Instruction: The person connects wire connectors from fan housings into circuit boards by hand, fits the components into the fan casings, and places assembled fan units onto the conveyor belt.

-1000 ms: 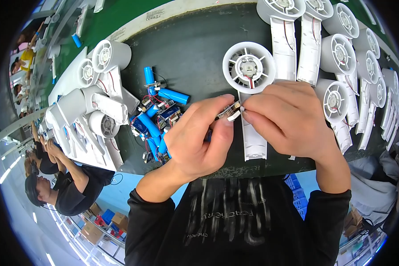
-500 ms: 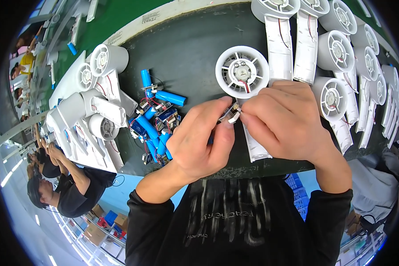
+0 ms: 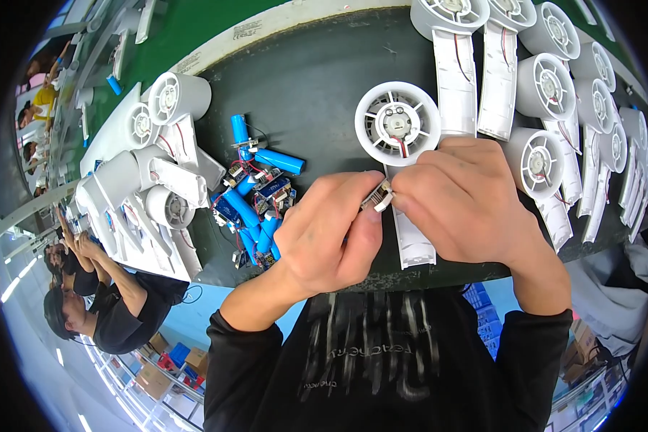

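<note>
My left hand (image 3: 329, 234) pinches a small circuit board (image 3: 376, 197) with a pale connector between thumb and forefinger. My right hand (image 3: 457, 201) is closed against the connector end of that board, thumb and forefinger pressed together; whatever they grip is too small to make out. Just beyond the hands lies a white round fan housing (image 3: 361, 124), its grille facing up, with a short red and black wire at the hub. Its open white handle shell (image 3: 415, 248) runs toward me beneath the hands, partly covered by them.
Left of my hands sits a heap of blue cylindrical batteries (image 3: 241, 207) wired to circuit boards. White fan housings with handles stand grouped at the far left (image 3: 180, 99) and right (image 3: 547, 85) on the dark table mat (image 3: 302, 79). A co-worker (image 3: 122, 309) sits at the left.
Both hands, with the circuit board, have shifted slightly toward me. The fan housing appears a little farther right and nearer, and the board is turned somewhat.
</note>
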Available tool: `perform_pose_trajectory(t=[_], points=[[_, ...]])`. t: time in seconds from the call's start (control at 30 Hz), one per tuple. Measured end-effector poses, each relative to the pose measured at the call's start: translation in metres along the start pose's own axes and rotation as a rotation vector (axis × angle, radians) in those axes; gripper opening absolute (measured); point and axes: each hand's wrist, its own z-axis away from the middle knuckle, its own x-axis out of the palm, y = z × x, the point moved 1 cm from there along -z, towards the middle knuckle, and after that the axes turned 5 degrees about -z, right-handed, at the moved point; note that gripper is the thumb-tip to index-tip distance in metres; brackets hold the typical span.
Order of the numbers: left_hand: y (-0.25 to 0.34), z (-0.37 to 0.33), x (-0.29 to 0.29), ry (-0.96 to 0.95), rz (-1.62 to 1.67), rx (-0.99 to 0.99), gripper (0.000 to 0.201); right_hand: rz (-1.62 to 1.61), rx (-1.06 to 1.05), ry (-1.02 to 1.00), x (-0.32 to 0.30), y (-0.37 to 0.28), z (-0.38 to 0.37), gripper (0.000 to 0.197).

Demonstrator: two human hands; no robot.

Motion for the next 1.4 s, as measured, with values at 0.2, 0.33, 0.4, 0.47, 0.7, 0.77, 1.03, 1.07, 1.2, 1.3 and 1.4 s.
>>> perform_pose_trajectory(t=[0.2, 0.33, 0.4, 0.47, 0.7, 0.77, 1.03, 1.07, 1.2, 1.3, 1.4], points=[[-0.006, 0.001, -0.002, 0.042, -0.001, 0.091, 0.026, -0.029, -0.021, -0.027, 0.000, 0.002, -0.003, 0.016], [-0.002, 0.002, 0.000, 0.039, 0.000, 0.050, 0.026, -0.028, -0.027, -0.007, 0.001, 0.001, -0.002, 0.016], [0.001, 0.001, 0.001, 0.038, -0.040, 0.035, 0.025, -0.025, -0.019, -0.006, 0.002, 0.001, -0.001, 0.016], [0.001, 0.002, 0.001, 0.044, -0.047, 0.039, 0.025, -0.024, -0.012, -0.005, 0.004, 0.000, 0.000, 0.016], [-0.010, 0.003, 0.001, 0.090, -0.014, 0.186, 0.028, -0.076, -0.025, 0.034, 0.010, -0.001, 0.000, 0.017], [-0.011, 0.002, 0.000, 0.080, 0.004, 0.192, 0.028, -0.107, 0.000, -0.007, 0.006, -0.003, 0.000, 0.017], [-0.013, 0.000, 0.001, 0.057, 0.094, 0.131, 0.024, -0.090, 0.038, 0.048, 0.006, -0.005, 0.000, 0.014], [-0.013, -0.002, 0.002, 0.057, 0.125, 0.101, 0.022, -0.080, 0.030, 0.047, 0.005, -0.005, -0.001, 0.014], [-0.006, 0.005, -0.004, 0.119, 0.344, -0.127, 0.019, -0.057, 0.211, 0.029, -0.014, -0.019, -0.009, 0.023], [-0.010, 0.010, -0.002, 0.091, 0.531, -0.325, 0.018, 0.028, 0.618, -0.209, -0.019, -0.038, 0.000, 0.030], [-0.014, 0.008, 0.006, 0.126, 0.797, -0.425, 0.017, 0.071, 0.530, -0.190, 0.014, -0.031, 0.001, 0.027]])
